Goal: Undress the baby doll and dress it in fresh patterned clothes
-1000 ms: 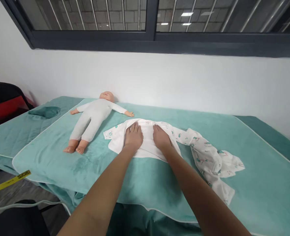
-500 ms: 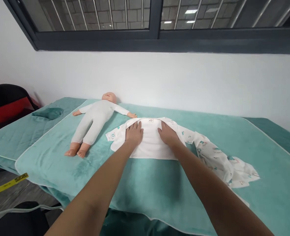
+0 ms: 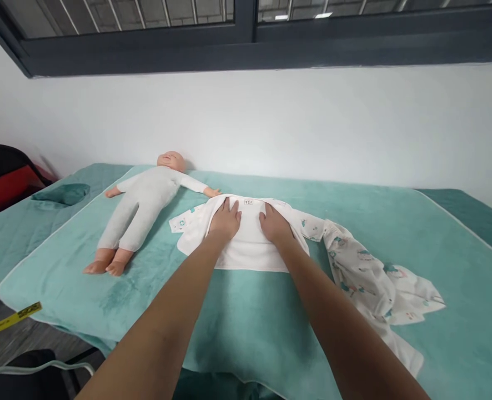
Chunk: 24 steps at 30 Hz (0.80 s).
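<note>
Left hand [image 3: 226,221] higher, on open shirt [image 3: 249,236]

Before you, a small white top [image 3: 250,244] lies flat and opened on the teal blanket [image 3: 246,316], label [image 3: 249,202] showing at its neck, printed sleeves [image 3: 310,225] out sideways.

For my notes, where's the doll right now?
In the head view, the doll lies on the teal sheet near the wall, left of the spread white shirt.

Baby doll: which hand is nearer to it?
Left. The left hand rests on the open white shirt, on the side toward the doll; the right hand is across the shirt, farther from it.
</note>
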Motion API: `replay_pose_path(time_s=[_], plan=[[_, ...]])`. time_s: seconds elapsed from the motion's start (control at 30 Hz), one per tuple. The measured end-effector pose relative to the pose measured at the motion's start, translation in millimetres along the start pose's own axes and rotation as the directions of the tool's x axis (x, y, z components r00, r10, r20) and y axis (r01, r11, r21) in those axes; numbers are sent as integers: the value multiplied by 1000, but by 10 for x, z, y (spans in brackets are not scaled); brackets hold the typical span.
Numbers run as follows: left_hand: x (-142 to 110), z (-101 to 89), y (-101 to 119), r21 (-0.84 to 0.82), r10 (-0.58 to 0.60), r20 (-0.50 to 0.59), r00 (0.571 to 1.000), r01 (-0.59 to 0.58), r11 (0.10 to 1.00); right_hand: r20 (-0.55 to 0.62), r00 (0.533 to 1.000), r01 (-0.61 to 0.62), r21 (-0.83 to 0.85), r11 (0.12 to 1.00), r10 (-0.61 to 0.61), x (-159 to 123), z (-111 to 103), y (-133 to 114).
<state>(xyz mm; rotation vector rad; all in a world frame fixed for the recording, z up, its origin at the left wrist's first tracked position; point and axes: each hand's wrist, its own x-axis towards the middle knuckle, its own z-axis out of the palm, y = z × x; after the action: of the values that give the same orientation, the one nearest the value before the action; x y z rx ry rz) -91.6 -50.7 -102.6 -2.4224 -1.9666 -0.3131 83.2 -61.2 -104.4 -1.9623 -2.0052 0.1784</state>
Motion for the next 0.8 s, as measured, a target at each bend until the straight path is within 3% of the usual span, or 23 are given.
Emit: replay_pose_path(time_s=[0.2,0.4,0.53,0.63,0.8], plan=[[-157,34,103,29,-50,-39,998,51,998,-4,1000,3,3,1000,-3,-42,-31,-36],[-467,-6,160,4,-3,-43,999,3,1000,-5,1000,30,-17,999,-30,-62,-23,-41],[-724,-81,201,-23,160,-37,986,-161,987,-9,997,75,-41,996,-75,-88,-21,-49],[-933,-106,250,-75,345,-26,938,-345,935,-10,991,131,-60,990,-132,-110,-40,-72],[-1247,-117,321,-181,415,-57,908,-418,890,35,956,294,-84,952,-292,-149,-55,-124]])
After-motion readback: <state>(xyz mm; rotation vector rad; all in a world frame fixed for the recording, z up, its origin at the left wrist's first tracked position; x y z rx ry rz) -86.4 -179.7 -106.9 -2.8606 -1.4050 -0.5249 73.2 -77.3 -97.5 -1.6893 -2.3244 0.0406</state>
